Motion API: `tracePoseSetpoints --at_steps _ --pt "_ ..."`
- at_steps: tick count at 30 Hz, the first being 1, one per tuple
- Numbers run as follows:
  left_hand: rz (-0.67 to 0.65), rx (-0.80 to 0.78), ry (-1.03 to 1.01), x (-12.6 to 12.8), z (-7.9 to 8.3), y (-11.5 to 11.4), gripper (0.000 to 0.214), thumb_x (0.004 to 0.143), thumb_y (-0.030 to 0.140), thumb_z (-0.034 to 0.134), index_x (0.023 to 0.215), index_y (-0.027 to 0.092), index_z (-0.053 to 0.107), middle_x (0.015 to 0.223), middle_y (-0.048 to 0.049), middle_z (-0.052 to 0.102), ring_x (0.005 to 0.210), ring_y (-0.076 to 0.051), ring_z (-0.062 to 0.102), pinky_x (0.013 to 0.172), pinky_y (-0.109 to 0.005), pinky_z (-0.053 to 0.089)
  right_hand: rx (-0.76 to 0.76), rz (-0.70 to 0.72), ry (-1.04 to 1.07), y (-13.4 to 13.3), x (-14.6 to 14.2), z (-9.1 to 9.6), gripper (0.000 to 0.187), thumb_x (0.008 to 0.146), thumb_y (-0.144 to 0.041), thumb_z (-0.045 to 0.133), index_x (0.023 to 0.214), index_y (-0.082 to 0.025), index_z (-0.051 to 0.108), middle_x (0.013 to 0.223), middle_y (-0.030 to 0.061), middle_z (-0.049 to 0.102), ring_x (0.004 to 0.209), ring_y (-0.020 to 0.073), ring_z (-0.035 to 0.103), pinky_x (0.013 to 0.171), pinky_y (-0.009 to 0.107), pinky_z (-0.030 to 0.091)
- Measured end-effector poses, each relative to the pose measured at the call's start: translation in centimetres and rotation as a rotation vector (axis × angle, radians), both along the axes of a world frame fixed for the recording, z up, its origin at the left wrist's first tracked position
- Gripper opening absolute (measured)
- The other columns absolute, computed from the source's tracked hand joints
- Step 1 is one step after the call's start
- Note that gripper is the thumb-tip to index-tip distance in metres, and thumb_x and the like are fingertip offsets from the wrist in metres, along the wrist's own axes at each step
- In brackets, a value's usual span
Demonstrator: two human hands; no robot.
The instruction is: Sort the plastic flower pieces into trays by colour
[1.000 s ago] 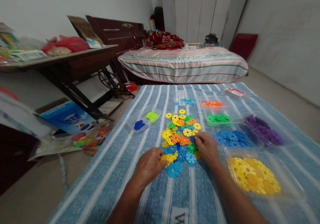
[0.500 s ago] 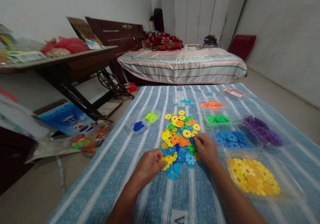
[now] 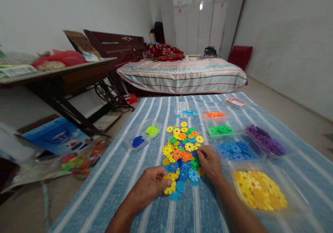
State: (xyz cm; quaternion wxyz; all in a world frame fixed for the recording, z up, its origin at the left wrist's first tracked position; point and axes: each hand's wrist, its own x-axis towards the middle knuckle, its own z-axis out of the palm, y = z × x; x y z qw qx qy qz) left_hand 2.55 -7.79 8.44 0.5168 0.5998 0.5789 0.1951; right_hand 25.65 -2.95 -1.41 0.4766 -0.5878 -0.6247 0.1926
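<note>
A loose pile of flower-shaped plastic discs (image 3: 185, 170) in yellow, orange, green and blue lies on the striped cloth in front of me. My left hand (image 3: 152, 183) is at the pile's near left side, its thumb and forefinger closed on the edge of a yellow flower disc (image 3: 170, 188). Light blue discs (image 3: 177, 195) lie just beside that one. At the pile's right edge is my right hand (image 3: 211, 163), fingers curled in a pinch close to a dark blue disc and green discs (image 3: 195, 163). What sits between those fingertips is hidden.
On the right stand clear boxes of yellow discs (image 3: 260, 191), blue discs (image 3: 235, 150), purple discs (image 3: 265, 139), green discs (image 3: 221, 129) and orange discs (image 3: 213, 114). A clear tray (image 3: 142, 136) at left holds dark blue and lime discs. Beyond the table is a bed (image 3: 182, 75).
The view has tilted up and shifted slightly, so everything sits lower and further left. My left hand and the yellow disc have moved slightly toward me; my right hand stays by the pile's right edge.
</note>
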Motion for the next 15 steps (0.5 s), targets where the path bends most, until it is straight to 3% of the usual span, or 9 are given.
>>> tracePoseSetpoints --at_steps 15 --pt "0.107 0.0 -0.028 1.2 -1.0 0.8 0.026 0.064 0.041 0.062 0.064 0.017 0.053 0.051 0.0039 0.052 0.047 -0.01 0.047 0.048 -0.021 0.033 0.015 -0.025 -0.006 0.0 -0.1 0.3 0.018 0.081 -0.026 0.048 0.072 -0.021 0.063 0.078 0.0038 0.064 0.078 0.0195 0.056 0.073 0.03 0.042"
